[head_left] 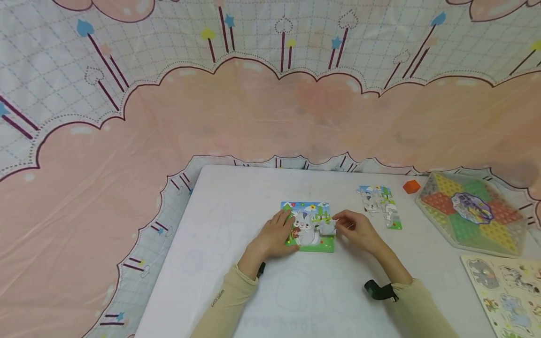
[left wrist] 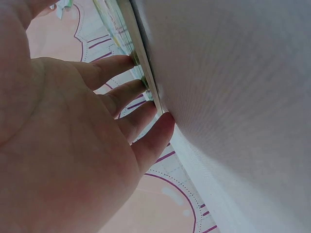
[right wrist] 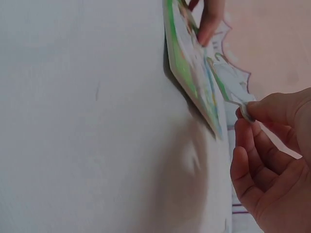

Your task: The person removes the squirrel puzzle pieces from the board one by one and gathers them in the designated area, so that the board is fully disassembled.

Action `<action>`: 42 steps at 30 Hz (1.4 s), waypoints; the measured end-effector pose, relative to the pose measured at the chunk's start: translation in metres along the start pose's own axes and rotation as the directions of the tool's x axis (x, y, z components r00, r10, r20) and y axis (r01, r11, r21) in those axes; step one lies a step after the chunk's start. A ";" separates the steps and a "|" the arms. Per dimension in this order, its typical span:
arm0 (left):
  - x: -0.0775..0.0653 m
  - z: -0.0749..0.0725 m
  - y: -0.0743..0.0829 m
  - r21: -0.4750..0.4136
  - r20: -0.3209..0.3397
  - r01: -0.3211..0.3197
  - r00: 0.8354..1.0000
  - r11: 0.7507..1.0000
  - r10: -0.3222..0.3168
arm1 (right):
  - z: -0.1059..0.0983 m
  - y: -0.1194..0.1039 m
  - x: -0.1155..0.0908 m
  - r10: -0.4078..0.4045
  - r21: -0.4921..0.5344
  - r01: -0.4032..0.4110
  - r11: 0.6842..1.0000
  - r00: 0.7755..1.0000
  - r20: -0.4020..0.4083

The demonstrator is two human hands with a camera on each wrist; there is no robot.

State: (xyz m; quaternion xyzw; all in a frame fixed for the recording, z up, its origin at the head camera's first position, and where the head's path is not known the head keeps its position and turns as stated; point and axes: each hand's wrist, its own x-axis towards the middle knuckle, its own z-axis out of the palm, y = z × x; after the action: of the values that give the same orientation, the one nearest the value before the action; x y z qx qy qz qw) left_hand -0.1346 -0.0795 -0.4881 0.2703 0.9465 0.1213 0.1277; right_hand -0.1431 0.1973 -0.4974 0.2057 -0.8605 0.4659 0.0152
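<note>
Puzzle board (head_left: 307, 238), thin, squared, with a pale layered edge, lies flat near the middle of the white table (head_left: 321, 295); its bright print shows a grey-and-white animal on green ground. Left hand (head_left: 274, 238) covers part of its left side, fingers spread and only slightly bent, fingertips against the board, gripping nothing. Right hand (head_left: 358, 232) is at the board's right side, thumb and forefinger nearly closed, pinching a puzzle piece (head_left: 327, 228) by its edge, other fingers loosely curled. The piece, flat, grey and green with a knobbed outline, is over the board's right part and hides some of the picture; whether it touches the surface, cannot tell. Farther right, a loose group of glossy printed pieces (head_left: 393, 220), interlocking in shape. Just beyond them, an orange block (head_left: 411, 187), small and faceted. At far right, a broad, flat, many-sided box (head_left: 459, 231), seemingly clear plastic, with red, yellow and green wedges of dotted texture and an oval label. Near right, a pale animal board (head_left: 498, 290), wood-like, with elephant and zebra shapes, cut off by the view's edge. Behind the table, creased pink-and-white cloth (head_left: 253, 117) with scalloped outlines. Sleeves (head_left: 226, 300) beige; black strap (head_left: 380, 291) by the right wrist.
</note>
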 end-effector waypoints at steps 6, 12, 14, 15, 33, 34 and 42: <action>0.001 0.003 0.000 0.000 0.009 0.015 1.000 1.000 -0.015 | -0.019 0.006 -0.004 0.119 -0.041 -0.118 0.992 0.993 0.003; 0.001 0.003 0.000 -0.013 0.026 0.030 0.999 0.999 -0.030 | -0.036 0.014 -0.008 0.172 -0.075 -0.172 0.982 0.985 -0.004; 0.001 0.003 0.000 -0.016 0.027 0.032 0.999 0.999 -0.031 | -0.042 0.015 -0.009 0.180 -0.070 -0.180 0.981 0.984 0.000; 0.001 0.003 0.000 -0.016 0.028 0.032 0.999 0.999 -0.032 | -0.045 0.016 -0.010 0.180 -0.065 -0.179 0.982 0.984 0.004; 0.000 0.001 0.002 -0.015 0.021 0.036 0.999 0.999 -0.036 | -0.084 0.044 -0.022 0.202 -0.097 -0.204 0.974 0.979 -0.026; 0.000 0.001 0.002 -0.016 0.021 0.037 0.999 0.999 -0.036 | -0.085 0.045 -0.022 0.209 -0.095 -0.211 0.973 0.978 -0.027; 0.000 0.001 0.001 -0.015 0.000 0.024 1.000 1.000 -0.024 | -0.095 0.052 -0.026 0.263 -0.106 -0.263 0.959 0.965 -0.011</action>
State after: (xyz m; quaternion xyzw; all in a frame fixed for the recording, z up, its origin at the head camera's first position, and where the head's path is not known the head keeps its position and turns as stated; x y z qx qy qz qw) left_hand -0.1338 -0.0784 -0.4888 0.2578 0.9488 0.1270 0.1311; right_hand -0.1545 0.3082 -0.4909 0.0893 -0.9038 0.4169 -0.0370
